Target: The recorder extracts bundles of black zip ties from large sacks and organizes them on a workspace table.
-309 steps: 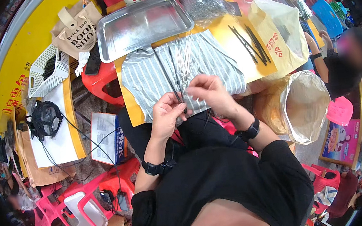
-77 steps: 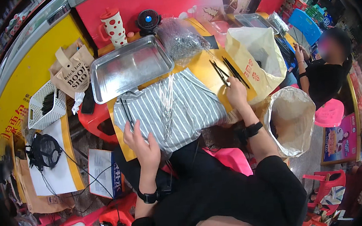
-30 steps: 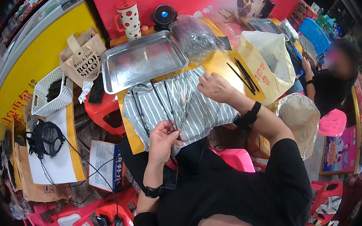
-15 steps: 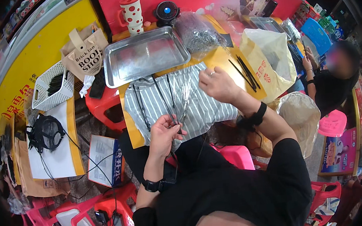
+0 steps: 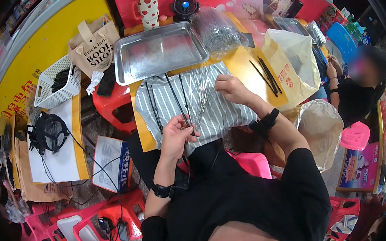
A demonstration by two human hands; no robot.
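A grey-and-white striped cloth (image 5: 220,113) lies on the yellow table (image 5: 243,64) in front of me. My left hand (image 5: 178,136) is closed at the cloth's near edge and pinches the lower end of a long thin black strip (image 5: 175,96) that runs up toward the tray. Two more black strips (image 5: 152,103) lie on the left part of the cloth. My right hand (image 5: 232,89) rests on the right part of the cloth with its fingers curled. They sit beside the top of a bundle of thin pale strips (image 5: 202,102). Its grip on them is unclear.
A steel tray (image 5: 158,51) sits behind the cloth, with a clear bag of small dark parts (image 5: 219,32) to its right. Black strips (image 5: 267,76) lie beside a yellow plastic bag (image 5: 291,60). Another person (image 5: 358,100) sits at the right. A white basket (image 5: 56,80) and red stools (image 5: 112,100) are on the left.
My right hand came back from the black strips at the right and now rests on the cloth. My left hand moved from the cloth's left edge and took hold of a black strip.
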